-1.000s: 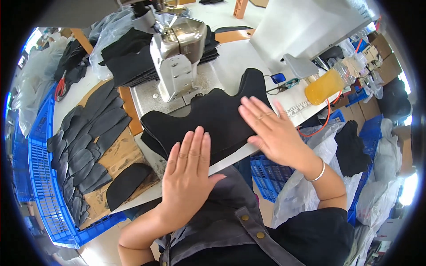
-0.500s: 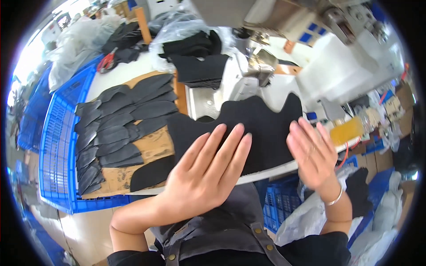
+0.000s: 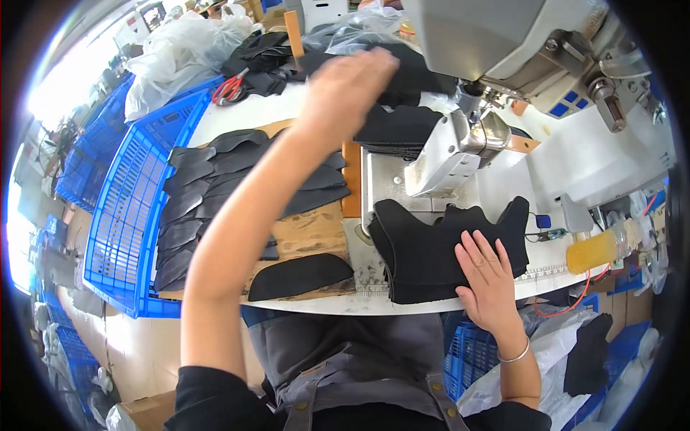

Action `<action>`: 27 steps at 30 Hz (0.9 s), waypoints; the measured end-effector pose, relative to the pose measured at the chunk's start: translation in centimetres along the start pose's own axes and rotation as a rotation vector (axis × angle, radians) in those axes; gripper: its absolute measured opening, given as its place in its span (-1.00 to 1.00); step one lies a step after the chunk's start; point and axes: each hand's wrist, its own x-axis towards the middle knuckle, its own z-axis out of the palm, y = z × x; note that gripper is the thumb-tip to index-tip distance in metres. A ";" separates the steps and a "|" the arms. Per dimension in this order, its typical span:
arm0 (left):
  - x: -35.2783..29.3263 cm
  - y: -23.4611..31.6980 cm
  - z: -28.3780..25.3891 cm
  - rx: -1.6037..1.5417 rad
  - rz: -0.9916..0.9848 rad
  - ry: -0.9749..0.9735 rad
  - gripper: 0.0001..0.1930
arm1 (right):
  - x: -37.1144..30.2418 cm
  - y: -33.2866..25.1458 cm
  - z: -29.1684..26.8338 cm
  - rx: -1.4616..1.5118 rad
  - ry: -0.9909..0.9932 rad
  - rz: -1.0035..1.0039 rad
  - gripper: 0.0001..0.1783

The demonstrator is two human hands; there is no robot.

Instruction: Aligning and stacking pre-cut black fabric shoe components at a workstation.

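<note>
My right hand (image 3: 489, 276) lies flat, fingers stretched, on a stack of black wavy-edged fabric pieces (image 3: 420, 258) near the table's front edge. My left arm reaches far across the table. At its end my left hand (image 3: 352, 82), smeared by motion, is over a broad black fabric piece (image 3: 417, 75) at the back; whether its fingers grip that piece cannot be told. Another black stack (image 3: 399, 129) lies just in front of it. One rounded black piece (image 3: 302, 276) rests on the brown board (image 3: 309, 233), near overlapping rows of dark leaf-shaped pieces (image 3: 215, 172), partly hidden by my left arm.
A sewing machine (image 3: 456, 154) stands behind the front stack, its grey head overhanging the right. Blue crates (image 3: 133, 215) flank the table's left side. Red-handled scissors (image 3: 230, 87) and plastic bags (image 3: 190, 50) lie at the back left. A bottle of yellow liquid (image 3: 593, 251) is at right.
My left hand has left the fabric in front and swung to the far back. My right hand stays flat on black fabric, now a squared-up stack. The view has shifted.
</note>
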 end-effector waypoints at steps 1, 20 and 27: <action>0.1 0.5 1.9 -0.076 0.099 -0.040 -0.51 | 0.2 -0.1 0.0 0.007 0.002 -0.015 -0.31; -11.5 0.2 0.8 -0.087 0.094 -0.585 -0.82 | 0.2 -0.4 0.2 0.037 0.048 0.046 -0.47; -12.1 -0.2 0.0 -0.449 -0.425 -0.396 -0.79 | 4.8 -1.5 -2.2 0.164 0.145 -0.130 -0.53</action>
